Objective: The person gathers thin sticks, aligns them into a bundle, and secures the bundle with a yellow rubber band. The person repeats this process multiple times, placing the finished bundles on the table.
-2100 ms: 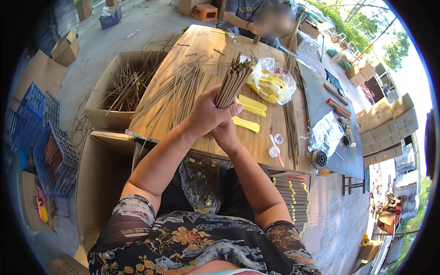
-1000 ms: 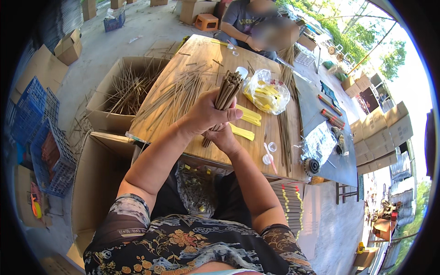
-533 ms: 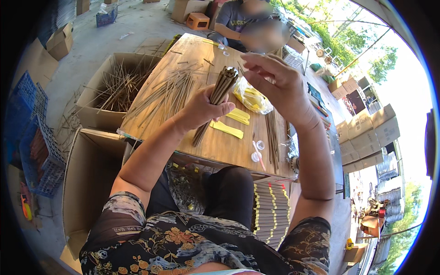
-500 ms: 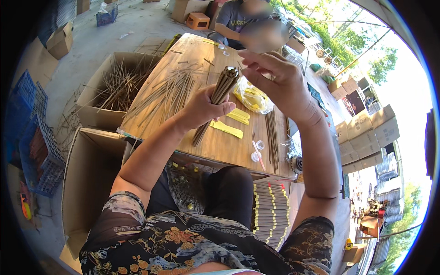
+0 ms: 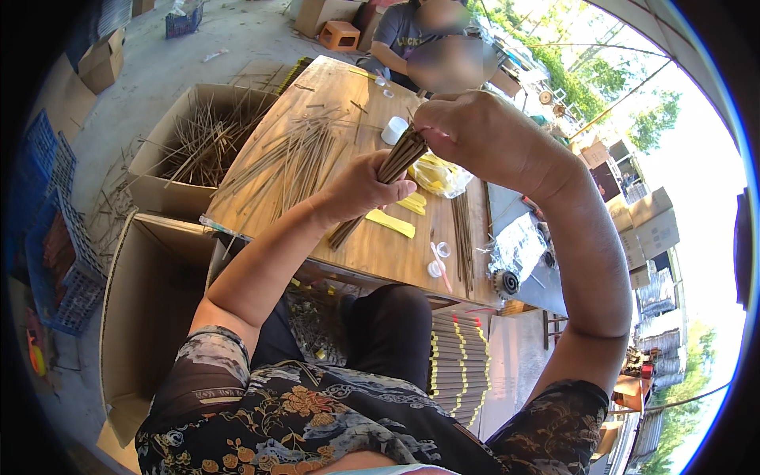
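Note:
Over the wooden table (image 5: 269, 170), my left hand (image 5: 366, 188) is wrapped around a tilted bundle of thin brown sticks (image 5: 402, 156). The bundle's lower end points down toward the near table edge. My right hand (image 5: 479, 131) bends in over the upper end, fingers curled and pressed together there; what they pinch, if anything, is hidden. Just beyond the bundle stands a small white cup (image 5: 393, 130). Flat yellow strips (image 5: 390, 224) lie beneath it, and a clear plastic bag with yellow pieces (image 5: 439, 176) sits to their right.
Loose sticks (image 5: 297, 162) spread over the table's left side, with more in a cardboard box (image 5: 162, 194) beside it. An open carton (image 5: 127, 317) stands by my left arm. Banded stick bundles (image 5: 459, 364) are below the table edge. Another person (image 5: 396, 36) sits across.
My right hand has moved down onto the bundle's upper end, its fingers curling in from a raised, looser pose. The left hand keeps its grip. The white cup now shows behind the bundle.

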`<action>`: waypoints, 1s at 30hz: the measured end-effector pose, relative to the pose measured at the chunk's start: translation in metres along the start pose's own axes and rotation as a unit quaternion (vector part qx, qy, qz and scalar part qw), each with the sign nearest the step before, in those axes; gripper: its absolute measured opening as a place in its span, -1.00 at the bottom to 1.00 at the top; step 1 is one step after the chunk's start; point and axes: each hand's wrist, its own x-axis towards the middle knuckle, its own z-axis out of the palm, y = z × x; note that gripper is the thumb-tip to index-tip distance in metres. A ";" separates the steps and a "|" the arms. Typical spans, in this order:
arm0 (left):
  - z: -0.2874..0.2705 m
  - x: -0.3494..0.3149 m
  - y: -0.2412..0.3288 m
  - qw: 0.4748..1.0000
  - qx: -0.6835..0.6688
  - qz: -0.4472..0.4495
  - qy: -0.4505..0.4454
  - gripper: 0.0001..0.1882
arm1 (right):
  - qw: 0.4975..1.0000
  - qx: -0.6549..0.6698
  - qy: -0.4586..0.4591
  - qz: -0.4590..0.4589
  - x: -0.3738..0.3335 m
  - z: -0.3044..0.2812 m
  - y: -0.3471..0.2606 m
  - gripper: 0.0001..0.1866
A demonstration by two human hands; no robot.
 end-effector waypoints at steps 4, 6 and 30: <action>0.001 0.000 -0.003 1.000 -0.012 0.001 0.005 -0.79 | 1.000 -0.017 0.019 -0.003 -0.003 0.005 -0.003 -0.91; 0.002 0.001 -0.001 1.000 -0.018 0.001 0.000 -0.79 | 0.999 -0.034 0.026 0.004 -0.005 0.003 -0.006 -0.91; 0.010 0.002 0.005 1.000 0.007 -0.008 -0.005 -0.75 | 0.998 -0.019 -0.041 -0.041 0.002 -0.005 -0.002 -0.87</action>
